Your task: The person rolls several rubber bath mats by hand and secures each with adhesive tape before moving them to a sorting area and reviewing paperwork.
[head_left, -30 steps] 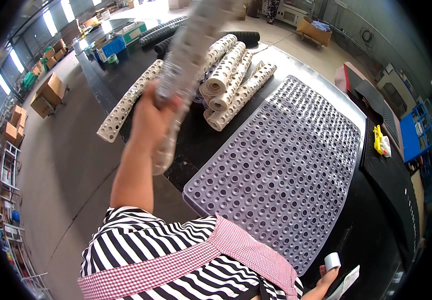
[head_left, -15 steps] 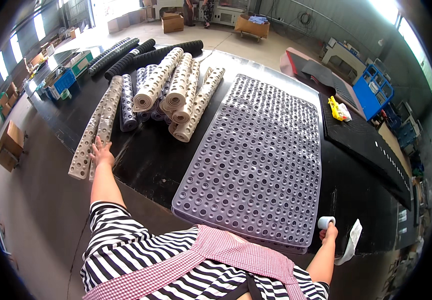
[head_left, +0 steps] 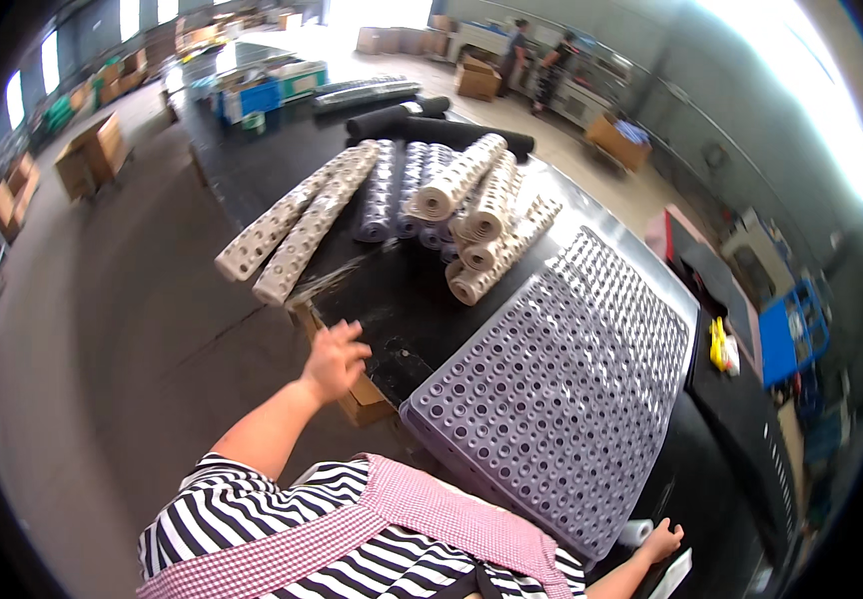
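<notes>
My left hand point(head_left: 337, 361), empty with its fingers apart, hovers by the table's near edge. It lies between two beige rolled bubble mats point(head_left: 317, 222) and a stack of flat grey-purple bubble mats point(head_left: 551, 399). My right hand point(head_left: 662, 541) is at the stack's near right corner, fingers spread, beside a white roll of tape point(head_left: 635, 532). The roll rests against the stack's edge; whether a finger still touches it is hard to see. A white strip point(head_left: 673, 575) lies just below that hand. More beige rolls point(head_left: 486, 215) are piled over grey-purple rolls point(head_left: 380, 192) further back.
Black rolls point(head_left: 461, 132) lie behind the pile on the black table point(head_left: 377, 299). Blue and green crates point(head_left: 252, 97) stand at its far left end. On the right are dark sheets point(head_left: 741, 439), a yellow bag point(head_left: 721, 347) and a blue cart point(head_left: 793, 334). Two people point(head_left: 549, 72) stand far back.
My left hand has left the two beige rolls and come back toward me. My right hand has loosened from the tape roll. The view has turned left.
</notes>
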Motion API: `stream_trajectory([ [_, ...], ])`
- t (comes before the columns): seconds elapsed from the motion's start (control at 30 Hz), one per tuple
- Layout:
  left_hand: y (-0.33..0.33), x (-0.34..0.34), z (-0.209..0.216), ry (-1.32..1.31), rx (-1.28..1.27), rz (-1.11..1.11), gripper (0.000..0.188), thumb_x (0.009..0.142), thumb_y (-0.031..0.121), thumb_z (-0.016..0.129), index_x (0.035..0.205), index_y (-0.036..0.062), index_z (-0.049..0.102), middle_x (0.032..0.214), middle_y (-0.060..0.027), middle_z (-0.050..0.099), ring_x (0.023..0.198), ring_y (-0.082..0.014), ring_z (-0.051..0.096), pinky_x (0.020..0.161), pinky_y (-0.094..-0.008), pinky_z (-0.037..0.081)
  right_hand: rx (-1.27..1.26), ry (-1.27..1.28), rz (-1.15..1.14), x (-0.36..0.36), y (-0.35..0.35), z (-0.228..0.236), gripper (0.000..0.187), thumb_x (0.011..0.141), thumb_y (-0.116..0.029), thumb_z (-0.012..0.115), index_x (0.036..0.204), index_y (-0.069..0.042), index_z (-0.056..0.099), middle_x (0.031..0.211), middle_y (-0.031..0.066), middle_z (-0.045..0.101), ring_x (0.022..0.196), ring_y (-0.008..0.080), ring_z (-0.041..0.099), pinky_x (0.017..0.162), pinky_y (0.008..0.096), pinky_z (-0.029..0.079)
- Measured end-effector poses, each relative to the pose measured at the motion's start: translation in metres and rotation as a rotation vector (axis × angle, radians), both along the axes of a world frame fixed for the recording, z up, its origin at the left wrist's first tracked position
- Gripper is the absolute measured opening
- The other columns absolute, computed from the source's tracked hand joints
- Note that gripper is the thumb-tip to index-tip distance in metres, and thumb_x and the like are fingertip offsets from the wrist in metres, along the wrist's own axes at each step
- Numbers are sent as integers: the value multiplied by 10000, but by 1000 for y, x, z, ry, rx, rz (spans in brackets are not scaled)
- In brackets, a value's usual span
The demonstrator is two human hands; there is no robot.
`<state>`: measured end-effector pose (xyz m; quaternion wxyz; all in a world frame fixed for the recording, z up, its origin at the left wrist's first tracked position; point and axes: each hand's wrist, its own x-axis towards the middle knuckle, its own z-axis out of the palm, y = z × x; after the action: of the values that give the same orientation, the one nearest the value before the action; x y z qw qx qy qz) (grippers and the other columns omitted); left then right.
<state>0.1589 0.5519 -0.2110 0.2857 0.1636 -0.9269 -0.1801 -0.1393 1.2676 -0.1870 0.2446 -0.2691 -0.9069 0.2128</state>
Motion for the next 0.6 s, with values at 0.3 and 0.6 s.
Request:
stream_trajectory([
  [0.3, 64, 191, 25, -1171, 158, -509, 282, 907, 327, 592, 1034, 97, 696, 994, -97, 715, 982, -276, 691, 862, -429, 528, -984, -437, 1712, 67, -413, 39, 325, 920, -2, 638, 1245, -12, 631, 1103, 90, 701, 1024, 166, 657, 943, 295, 493],
  [0.6, 112, 405, 1, -38, 1847, 619, 395, 1059, 277, 432, 1253, -11, 620, 1209, -123, 681, 1074, -213, 635, 1011, -383, 504, -1267, -1617, 1489, 266, -626, -16, 273, 1006, -162, 556, 1223, -6, 612, 1055, 156, 701, 986, 272, 666, 911, 401, 522],
])
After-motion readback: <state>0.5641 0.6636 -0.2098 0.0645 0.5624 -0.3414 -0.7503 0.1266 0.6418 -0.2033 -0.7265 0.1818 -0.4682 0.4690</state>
